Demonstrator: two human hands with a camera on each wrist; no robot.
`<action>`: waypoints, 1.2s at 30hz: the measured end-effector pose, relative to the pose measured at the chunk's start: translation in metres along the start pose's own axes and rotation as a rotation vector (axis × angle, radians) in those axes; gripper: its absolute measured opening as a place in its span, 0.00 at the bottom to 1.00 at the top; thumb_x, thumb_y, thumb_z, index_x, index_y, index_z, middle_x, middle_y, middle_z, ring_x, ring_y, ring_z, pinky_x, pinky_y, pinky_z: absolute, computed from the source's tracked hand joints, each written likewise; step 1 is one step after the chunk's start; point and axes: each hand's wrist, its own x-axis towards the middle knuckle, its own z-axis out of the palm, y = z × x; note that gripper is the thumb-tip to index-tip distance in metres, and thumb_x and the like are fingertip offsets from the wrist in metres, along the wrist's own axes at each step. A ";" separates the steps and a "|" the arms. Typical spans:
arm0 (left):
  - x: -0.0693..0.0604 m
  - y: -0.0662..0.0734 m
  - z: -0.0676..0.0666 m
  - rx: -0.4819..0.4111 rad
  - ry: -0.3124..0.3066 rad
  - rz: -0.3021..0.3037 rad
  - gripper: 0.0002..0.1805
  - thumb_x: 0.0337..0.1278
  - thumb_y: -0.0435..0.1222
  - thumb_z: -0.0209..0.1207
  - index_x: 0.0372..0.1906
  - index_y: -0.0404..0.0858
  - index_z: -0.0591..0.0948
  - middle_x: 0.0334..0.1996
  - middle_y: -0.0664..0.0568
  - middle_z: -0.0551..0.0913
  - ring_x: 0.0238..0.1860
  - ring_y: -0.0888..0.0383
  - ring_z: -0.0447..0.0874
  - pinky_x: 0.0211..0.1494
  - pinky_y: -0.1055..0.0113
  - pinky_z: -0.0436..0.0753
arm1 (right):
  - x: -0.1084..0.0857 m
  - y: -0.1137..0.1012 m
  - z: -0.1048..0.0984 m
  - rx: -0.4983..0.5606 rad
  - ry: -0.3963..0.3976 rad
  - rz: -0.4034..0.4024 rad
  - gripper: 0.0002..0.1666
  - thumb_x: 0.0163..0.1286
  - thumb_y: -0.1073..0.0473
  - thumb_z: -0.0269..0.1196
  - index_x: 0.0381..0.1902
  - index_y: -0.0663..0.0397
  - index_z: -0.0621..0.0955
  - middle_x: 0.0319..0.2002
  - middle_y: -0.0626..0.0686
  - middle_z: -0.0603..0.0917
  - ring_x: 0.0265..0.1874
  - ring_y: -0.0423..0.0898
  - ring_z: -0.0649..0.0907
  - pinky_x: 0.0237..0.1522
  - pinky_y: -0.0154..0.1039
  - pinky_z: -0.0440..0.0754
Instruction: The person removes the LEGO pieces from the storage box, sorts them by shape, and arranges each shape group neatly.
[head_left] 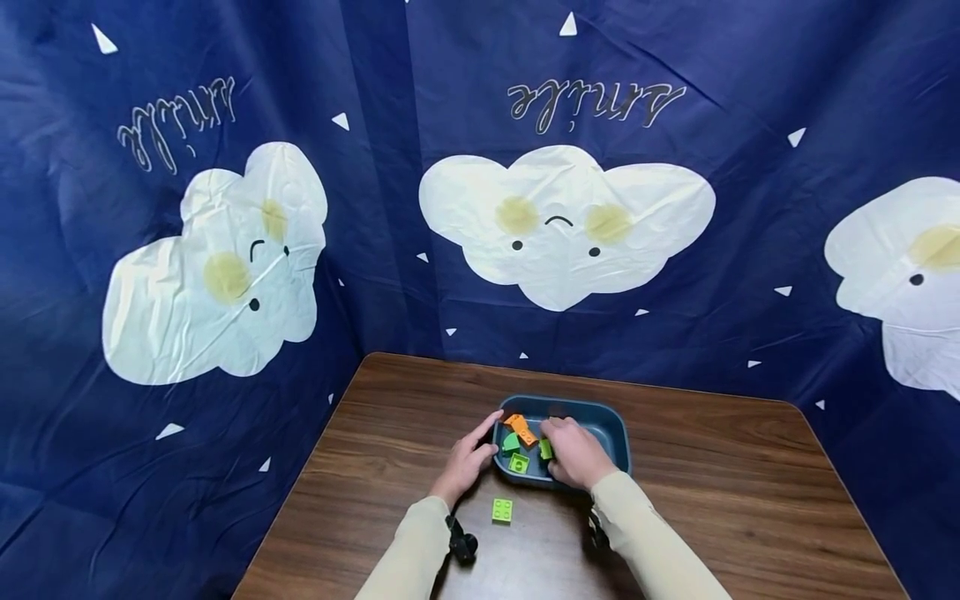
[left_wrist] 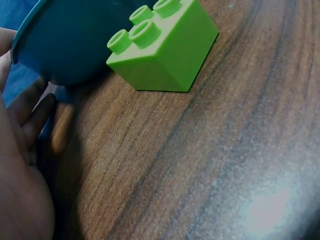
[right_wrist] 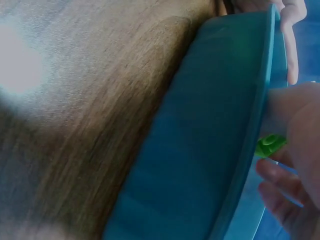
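Note:
My left hand [head_left: 462, 463] rests against the left end of a blue bin [head_left: 619, 432], thumb and forefinger spread at its rim. The right hand [head_left: 576, 452] reaches into the bin and pinches a green brick [head_left: 545, 450], which also shows between thumb and fingers in the right wrist view [right_wrist: 270, 145]; the fingertips are partly hidden. Left of it in the bin lie orange pieces [head_left: 522, 432], a rounded green piece [head_left: 511, 442] and a lime brick [head_left: 518, 463]. Another lime brick [head_left: 502, 511] stands studs up on the table, large in the left wrist view [left_wrist: 175, 55].
The brown wooden table [head_left: 720, 492] extends to both sides of the bin. Behind and beside it hangs a dark blue cloth [head_left: 375, 208] with white clouds and triangles. The bin's tall outer wall [right_wrist: 195, 125] fills the middle of the right wrist view.

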 end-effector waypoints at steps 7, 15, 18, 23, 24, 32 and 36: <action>0.000 0.001 -0.001 0.000 -0.008 -0.008 0.35 0.71 0.37 0.55 0.79 0.64 0.69 0.77 0.62 0.70 0.79 0.51 0.63 0.80 0.37 0.58 | -0.014 0.002 -0.006 0.076 0.140 -0.017 0.25 0.59 0.61 0.74 0.56 0.55 0.87 0.48 0.51 0.85 0.43 0.49 0.79 0.46 0.49 0.83; -0.001 0.007 -0.005 -0.010 -0.026 -0.001 0.34 0.74 0.36 0.55 0.80 0.61 0.68 0.78 0.57 0.68 0.80 0.46 0.62 0.78 0.34 0.59 | -0.024 -0.003 -0.018 0.241 0.226 0.106 0.21 0.60 0.61 0.78 0.51 0.45 0.86 0.48 0.46 0.88 0.45 0.45 0.80 0.48 0.46 0.82; 0.000 0.006 -0.005 -0.007 -0.027 -0.015 0.34 0.74 0.36 0.54 0.79 0.64 0.68 0.78 0.59 0.68 0.80 0.48 0.62 0.79 0.35 0.58 | -0.029 -0.007 -0.020 0.293 0.263 0.109 0.21 0.61 0.60 0.79 0.51 0.47 0.86 0.48 0.47 0.89 0.45 0.48 0.80 0.47 0.48 0.82; 0.001 0.000 -0.001 -0.006 -0.015 -0.027 0.34 0.73 0.38 0.54 0.78 0.69 0.68 0.77 0.62 0.69 0.80 0.50 0.62 0.79 0.37 0.58 | -0.038 -0.014 -0.019 0.349 0.356 0.075 0.20 0.61 0.60 0.78 0.51 0.49 0.86 0.51 0.47 0.86 0.43 0.46 0.82 0.48 0.48 0.85; 0.001 0.000 -0.001 -0.007 -0.013 -0.027 0.34 0.72 0.38 0.55 0.78 0.68 0.69 0.77 0.62 0.69 0.79 0.50 0.63 0.80 0.37 0.59 | -0.040 -0.015 -0.019 0.353 0.380 0.063 0.20 0.61 0.61 0.79 0.51 0.48 0.86 0.51 0.47 0.85 0.42 0.44 0.82 0.48 0.47 0.85; -0.001 0.004 -0.001 -0.025 -0.005 -0.015 0.34 0.73 0.37 0.56 0.80 0.62 0.69 0.78 0.58 0.69 0.80 0.47 0.62 0.79 0.35 0.57 | -0.055 -0.023 -0.017 0.402 0.474 0.013 0.23 0.58 0.64 0.80 0.51 0.48 0.88 0.48 0.46 0.86 0.42 0.43 0.83 0.42 0.43 0.86; -0.002 0.005 -0.002 -0.037 -0.006 -0.018 0.34 0.73 0.36 0.55 0.80 0.62 0.68 0.78 0.56 0.69 0.80 0.46 0.61 0.79 0.35 0.56 | -0.062 -0.029 -0.016 0.425 0.467 0.057 0.24 0.56 0.64 0.80 0.51 0.47 0.87 0.48 0.46 0.88 0.43 0.46 0.86 0.43 0.45 0.86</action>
